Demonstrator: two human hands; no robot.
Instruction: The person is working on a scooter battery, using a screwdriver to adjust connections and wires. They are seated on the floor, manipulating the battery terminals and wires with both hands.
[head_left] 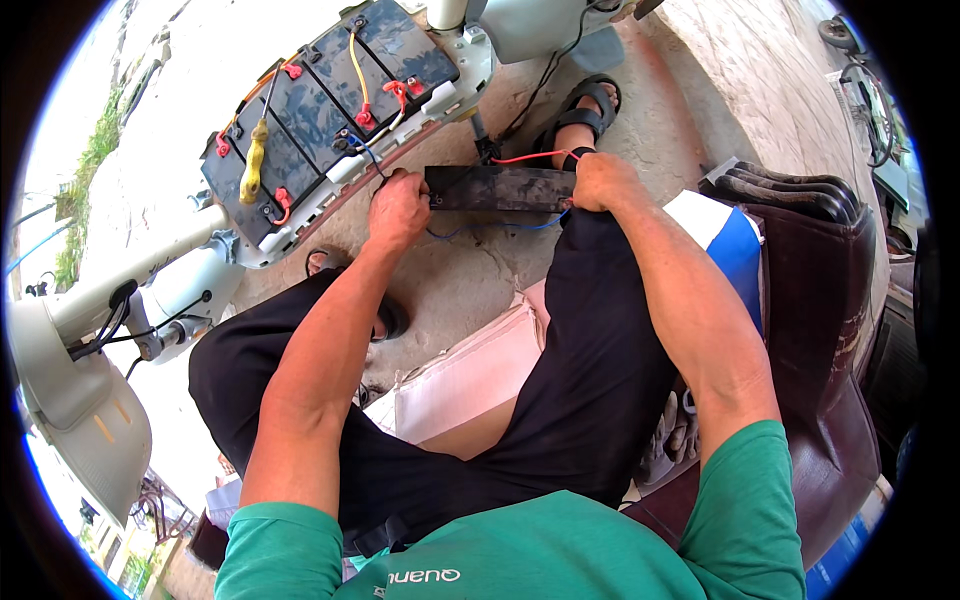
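A long, flat black box point(497, 188) with dusty smudges spans the gap between my knees, held level above the floor. My left hand point(400, 208) is closed at its left end; a thin blue wire from the battery row runs down beside these fingers. Around the right end my right hand point(603, 182) is closed, and its fingertips are partly hidden. A red wire point(530, 157) leads along the upper side to the right hand. Below the box hangs a loop of blue wire point(500, 226).
Dark batteries point(330, 110) with red terminal caps sit in a vehicle's frame at upper left. A yellow-handled tool point(255, 162) lies on them. White vehicle parts point(90, 400) stand at left. A pale pink carton point(470, 375) is between my legs, a maroon seat point(815, 380) at right.
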